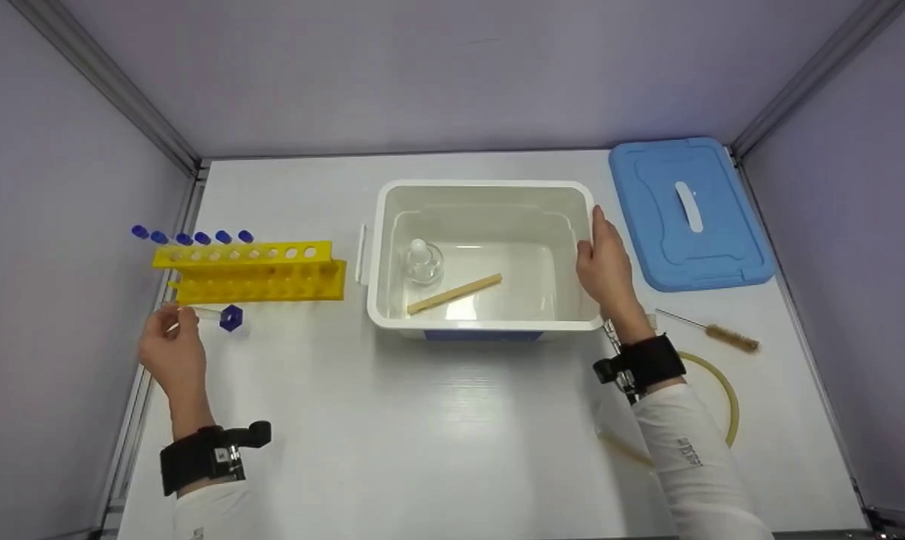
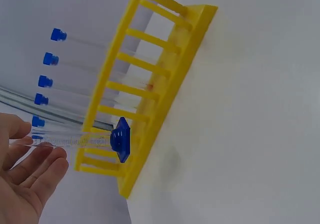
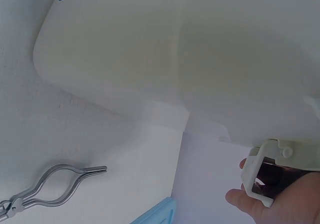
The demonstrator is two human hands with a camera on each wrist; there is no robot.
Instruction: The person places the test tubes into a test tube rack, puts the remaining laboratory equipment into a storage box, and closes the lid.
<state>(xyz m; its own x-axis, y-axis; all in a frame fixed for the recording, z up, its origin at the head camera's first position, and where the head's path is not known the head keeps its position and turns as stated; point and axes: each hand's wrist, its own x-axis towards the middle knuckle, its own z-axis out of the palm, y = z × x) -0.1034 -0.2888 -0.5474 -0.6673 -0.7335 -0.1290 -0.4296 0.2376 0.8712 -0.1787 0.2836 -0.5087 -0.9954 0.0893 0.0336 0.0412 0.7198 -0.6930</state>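
My left hand (image 1: 173,349) pinches a clear graduated cylinder (image 2: 75,140) near its end. The cylinder lies nearly level, its blue hexagonal base (image 1: 231,318) pointing right, in front of the yellow test tube rack (image 1: 250,291). Several tubes with blue stoppers (image 2: 51,58) stand in that rack. At the white plastic tub's right side (image 1: 490,325), my right hand (image 1: 608,266) grips the rim and the white side latch (image 3: 255,176). Inside the tub are a round glass vessel with a white cap (image 1: 424,264) and a wooden strip (image 1: 455,293).
A blue lid (image 1: 700,247) with a white handle lies at the back right. Near the right forearm are a test tube brush (image 1: 730,337), yellowish tubing (image 1: 734,401) and metal tongs (image 3: 55,184). Walls enclose the table's back and sides.
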